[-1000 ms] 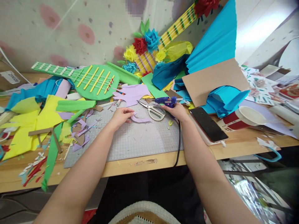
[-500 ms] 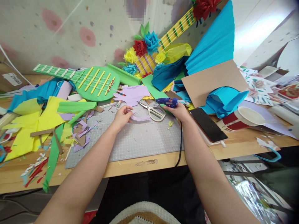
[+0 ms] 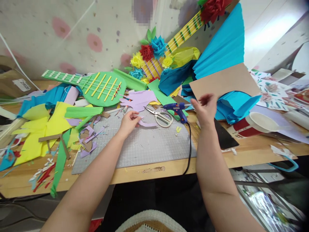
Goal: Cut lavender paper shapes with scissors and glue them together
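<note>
Treat the purple strip [image 3: 148, 124], pinched in the nearly closed left hand [image 3: 130, 122] and reaching toward the right hand [image 3: 206, 108], half-open, seemingly empty, as light, bendy, easily creased paper best taken by its end.

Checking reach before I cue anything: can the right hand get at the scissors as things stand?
Probably yes: the scissors lie uncovered on the mat, but the glue gun lies between, so the right hand would likely pass over it.

one head-worn camera looks forward and down from close above the table [image 3: 135, 173]; far right seems blurred.
</note>
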{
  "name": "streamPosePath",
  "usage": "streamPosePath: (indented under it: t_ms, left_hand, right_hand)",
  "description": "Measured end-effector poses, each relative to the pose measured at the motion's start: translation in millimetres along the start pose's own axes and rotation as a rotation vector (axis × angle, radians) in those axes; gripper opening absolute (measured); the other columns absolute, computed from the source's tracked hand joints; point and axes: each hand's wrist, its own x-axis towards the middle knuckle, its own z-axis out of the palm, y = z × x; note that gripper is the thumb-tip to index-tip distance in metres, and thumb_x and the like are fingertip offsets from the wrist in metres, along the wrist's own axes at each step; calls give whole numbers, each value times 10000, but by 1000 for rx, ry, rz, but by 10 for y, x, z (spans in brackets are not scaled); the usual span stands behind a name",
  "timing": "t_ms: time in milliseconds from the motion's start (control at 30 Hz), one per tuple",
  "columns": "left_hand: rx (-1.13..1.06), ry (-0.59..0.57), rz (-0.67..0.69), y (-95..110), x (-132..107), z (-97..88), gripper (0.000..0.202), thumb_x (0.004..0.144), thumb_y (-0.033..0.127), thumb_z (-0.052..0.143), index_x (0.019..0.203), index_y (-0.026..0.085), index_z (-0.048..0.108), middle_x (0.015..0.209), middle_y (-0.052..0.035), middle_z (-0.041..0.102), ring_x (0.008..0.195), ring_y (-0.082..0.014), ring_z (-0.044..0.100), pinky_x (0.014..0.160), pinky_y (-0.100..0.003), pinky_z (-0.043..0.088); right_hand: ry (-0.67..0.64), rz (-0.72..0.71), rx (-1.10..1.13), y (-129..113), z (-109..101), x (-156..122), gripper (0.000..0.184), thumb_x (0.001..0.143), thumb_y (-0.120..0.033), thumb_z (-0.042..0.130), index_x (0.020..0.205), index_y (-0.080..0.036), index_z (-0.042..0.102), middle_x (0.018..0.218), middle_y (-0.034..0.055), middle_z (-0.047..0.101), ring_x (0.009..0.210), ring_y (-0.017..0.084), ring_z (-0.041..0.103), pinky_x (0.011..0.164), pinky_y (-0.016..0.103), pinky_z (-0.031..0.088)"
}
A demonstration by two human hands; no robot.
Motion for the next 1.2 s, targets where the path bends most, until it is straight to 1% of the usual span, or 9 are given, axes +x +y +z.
streamPosePath:
  t_ms: [33,100,133,267,367,467,633,867,1200]
  left_hand:
    - [-10,-12,-12,-3,0,8,339,588,259,704,865,150,543,657,10,573,562,-102,542,466,-214,485]
    - [-15,-48,-27,-6,-6,24,373,569,248,723,875,146,534,638,6,592,551,-106,552,480,-223,489]
    - [-11,-70,-29,-6,-11,31,376,564,245,727,873,143,538,627,5,596,552,-108,557,489,-226,491]
    - [-6,-184,-32,1,-46,61,325,599,259,704,870,133,576,579,12,583,546,-111,560,514,-238,497]
    - [-31,-246,-41,23,-82,88,276,633,247,675,871,133,596,589,14,586,533,-106,552,526,-254,503]
    - [-35,-251,-52,51,-110,109,233,647,213,661,858,132,606,611,7,600,533,-102,552,524,-246,497]
    - [-71,-259,-66,53,-118,121,243,645,191,667,868,123,595,599,5,608,524,-109,571,532,-255,505]
    - [-75,-257,-68,35,-116,122,275,619,213,696,845,125,569,566,11,609,504,-112,579,528,-251,497]
    - [-60,-250,-56,42,-117,141,265,603,210,697,812,132,554,536,23,597,491,-103,566,520,-244,501]
  right_hand:
    - [144,-21,24,-68,10,-12,413,718,-521,576,932,-196,437,854,71,528,766,171,513,683,322,416]
    - [174,-53,102,-240,120,-82,335,753,-482,554,890,-201,435,780,36,515,695,146,507,654,309,415]
    - [80,-55,148,-332,214,-137,301,772,-469,532,876,-202,438,751,22,513,659,133,505,632,300,415]
    - [-552,-9,278,-605,671,-388,313,745,-430,578,926,-201,466,796,13,575,674,118,535,618,272,426]
    - [-812,69,332,-637,877,-498,331,731,-438,585,923,-192,474,796,12,584,693,114,542,629,262,432]
    - [-946,162,394,-588,920,-523,340,719,-424,597,938,-197,467,718,-16,574,626,98,525,556,233,403]
    - [-1031,261,510,-531,916,-514,329,679,-316,635,915,-199,438,635,-54,532,540,74,483,482,205,354]
    - [-1093,181,448,-543,814,-478,386,628,-226,669,929,-210,428,677,-54,547,612,82,524,573,223,419]
    - [-1034,185,365,-598,874,-524,390,660,-345,653,921,-211,396,641,-59,558,539,88,520,498,218,390]
